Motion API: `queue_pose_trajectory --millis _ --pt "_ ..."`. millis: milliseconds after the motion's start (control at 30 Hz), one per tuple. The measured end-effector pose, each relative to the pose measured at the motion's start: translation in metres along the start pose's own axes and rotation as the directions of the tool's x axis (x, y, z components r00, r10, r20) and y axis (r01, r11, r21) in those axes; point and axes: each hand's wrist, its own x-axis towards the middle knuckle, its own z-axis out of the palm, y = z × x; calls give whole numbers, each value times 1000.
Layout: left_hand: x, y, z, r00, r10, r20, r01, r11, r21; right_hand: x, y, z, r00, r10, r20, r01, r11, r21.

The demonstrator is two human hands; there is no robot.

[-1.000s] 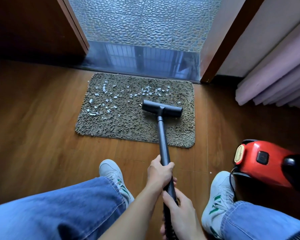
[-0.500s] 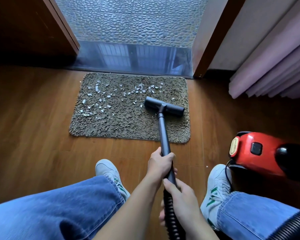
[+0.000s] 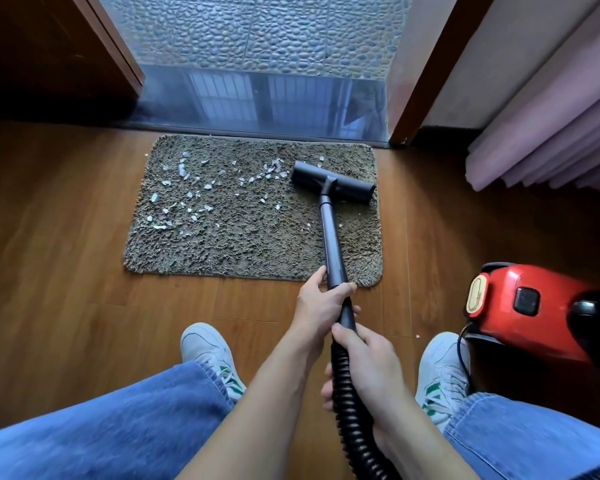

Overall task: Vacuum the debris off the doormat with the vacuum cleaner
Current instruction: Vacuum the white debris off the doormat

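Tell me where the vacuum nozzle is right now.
In the head view, the vacuum nozzle rests on the far right part of the doormat, just right of the nearest white debris scraps and short of the door threshold.

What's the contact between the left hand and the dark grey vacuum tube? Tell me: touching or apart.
Touching. The head view shows the left hand wrapped around the dark grey vacuum tube, with no gap between them.

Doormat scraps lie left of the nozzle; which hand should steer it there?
Left hand: grips the rigid grey wand nearest the black T-shaped nozzle; right hand holds the black ribbed hose end.
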Motion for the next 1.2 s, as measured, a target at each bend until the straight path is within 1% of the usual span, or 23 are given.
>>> queue_pose_trajectory --millis 200,367,433,567,633,733,900,1100,1200 --pt "-17 -10 -8 1000 17 14 -18 994 109 -20 12 -3 999 38 24 -38 999 -34" --pt "-43 -22 -21 1000 18 23 -22 976 216 -46 30 -11 989 96 110 -90 994 -59" --pt "-51 -28 -24 1000 10 -4 -9 977 212 -56 39 -14 986 114 119 -104 991 -89" --pt "-61 -37 -35 995 2 -100 19 979 205 -70 50 -12 982 131 135 -99 970 -220" --pt "-64 -39 -41 992 8 -126 18 979 202 -70 53 -9 981 135 141 -97 964 -247" --pt "-63 -36 -49 991 15 -132 10 983 184 -69 51 -1 981 108 161 -67 969 -239" --pt "-50 -33 -55 990 -3 -139 11 998 59 -57 31 13 983 64 173 -14 961 -276" --pt "-32 -19 -57 989 48 -140 -52 998 -27 -26 7 28 988 8 154 30 970 -240" --pt "-25 -17 -59 988 89 -122 -92 996 -20 -13 4 30 988 9 152 25 976 -218"
